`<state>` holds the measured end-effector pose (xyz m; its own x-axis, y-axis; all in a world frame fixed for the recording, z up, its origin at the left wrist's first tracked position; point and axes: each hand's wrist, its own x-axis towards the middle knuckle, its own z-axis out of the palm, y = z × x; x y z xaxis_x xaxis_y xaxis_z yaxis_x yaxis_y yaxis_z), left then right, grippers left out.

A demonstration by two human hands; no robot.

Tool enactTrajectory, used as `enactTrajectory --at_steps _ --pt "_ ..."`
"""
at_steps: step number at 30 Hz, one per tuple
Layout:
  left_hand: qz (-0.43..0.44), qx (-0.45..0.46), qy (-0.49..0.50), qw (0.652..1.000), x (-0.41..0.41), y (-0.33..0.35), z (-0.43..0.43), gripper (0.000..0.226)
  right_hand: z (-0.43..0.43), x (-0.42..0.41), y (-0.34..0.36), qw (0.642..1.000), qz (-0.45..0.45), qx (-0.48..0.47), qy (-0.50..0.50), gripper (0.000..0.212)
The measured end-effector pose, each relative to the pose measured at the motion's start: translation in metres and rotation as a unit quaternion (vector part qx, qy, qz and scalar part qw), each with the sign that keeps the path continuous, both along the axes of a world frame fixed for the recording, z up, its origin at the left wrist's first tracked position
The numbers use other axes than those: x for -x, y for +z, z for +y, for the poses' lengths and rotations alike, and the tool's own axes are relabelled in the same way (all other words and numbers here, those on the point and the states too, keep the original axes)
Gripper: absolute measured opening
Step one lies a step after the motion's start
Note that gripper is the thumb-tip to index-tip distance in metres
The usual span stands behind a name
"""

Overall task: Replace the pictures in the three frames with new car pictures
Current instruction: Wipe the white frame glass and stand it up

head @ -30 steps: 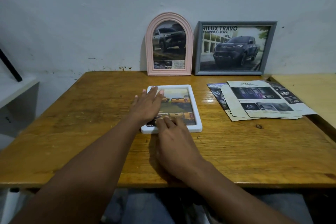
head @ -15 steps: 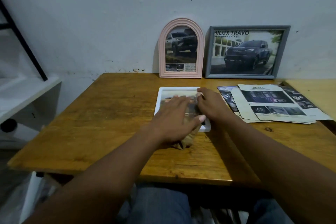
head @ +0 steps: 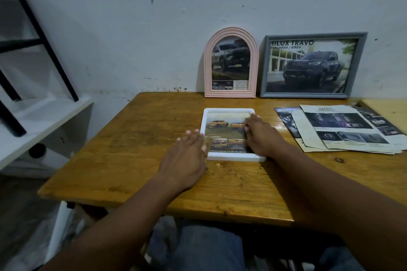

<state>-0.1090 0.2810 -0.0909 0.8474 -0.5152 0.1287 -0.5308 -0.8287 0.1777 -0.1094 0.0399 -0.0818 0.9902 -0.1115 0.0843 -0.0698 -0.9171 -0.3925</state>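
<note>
Three frames: two stand at the back of the wooden table (head: 143,138) against the wall, and one lies flat in front of the seated person.
White frame (head: 233,158): this is the flat one, face up at the person's 12 o'clock, about mid-table, and it holds a print of yellow pickups (head: 224,132).
Long axis: the frame's length runs from 6 to 12 o'clock, straight away from the person, with its short side nearest them.
Left hand (head: 187,156): it lies relaxed and flat on the wood at the frame's 8 o'clock, with straight fingers gripping nothing and the thumb side touching the left rim.
Right hand (head: 262,136): it is laid over the frame's 3 o'clock edge, with fingers stretched toward 12 along the rim and the print, pressing rather than clutching.
Nearer hand: the right hand is nearer, being on the frame, while the left only borders it.
Pink arched frame (head: 230,94): it stands upright at 12 o'clock behind the white frame and shows a dark pickup.
Grey frame (head: 305,95): it stands upright at 1 o'clock, just beside the pink frame.
Loose car sheets (head: 343,130): they are fanned flat at 2 o'clock, clear of the white frame.
Likely step: the person seems to be seating or checking the last print, though whether it is old or new cannot be told.
Next move: it probably calls for a hand on each long side, lifting toward 12.
</note>
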Motion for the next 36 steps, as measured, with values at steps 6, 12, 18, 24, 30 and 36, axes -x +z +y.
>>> enactTrajectory --at_steps 6,12,18,24,30,36 --pt "0.097 0.060 0.068 0.991 -0.026 0.004 -0.028 0.056 0.000 -0.001 0.002 1.000 0.006 0.014 0.010 0.039" --pt "0.138 0.081 0.111 0.981 -0.074 0.004 -0.053 0.058 -0.004 -0.006 -0.005 1.000 -0.001 0.008 0.013 0.036" --pt "0.122 0.106 0.110 0.981 -0.108 0.003 -0.077 0.064 -0.006 -0.007 -0.009 1.000 -0.020 0.019 0.013 0.036" --pt "-0.020 0.092 0.137 0.986 -0.078 0.020 -0.065 0.064 -0.001 -0.006 -0.010 0.999 -0.032 0.021 0.021 0.036" --pt "0.056 -0.027 0.097 0.993 -0.042 0.007 -0.063 0.070 0.002 -0.003 -0.007 0.999 -0.034 0.011 0.019 0.041" --pt "0.143 0.002 0.081 0.986 -0.084 0.010 -0.071 0.072 0.003 -0.001 -0.005 0.999 -0.035 0.009 0.019 0.044"
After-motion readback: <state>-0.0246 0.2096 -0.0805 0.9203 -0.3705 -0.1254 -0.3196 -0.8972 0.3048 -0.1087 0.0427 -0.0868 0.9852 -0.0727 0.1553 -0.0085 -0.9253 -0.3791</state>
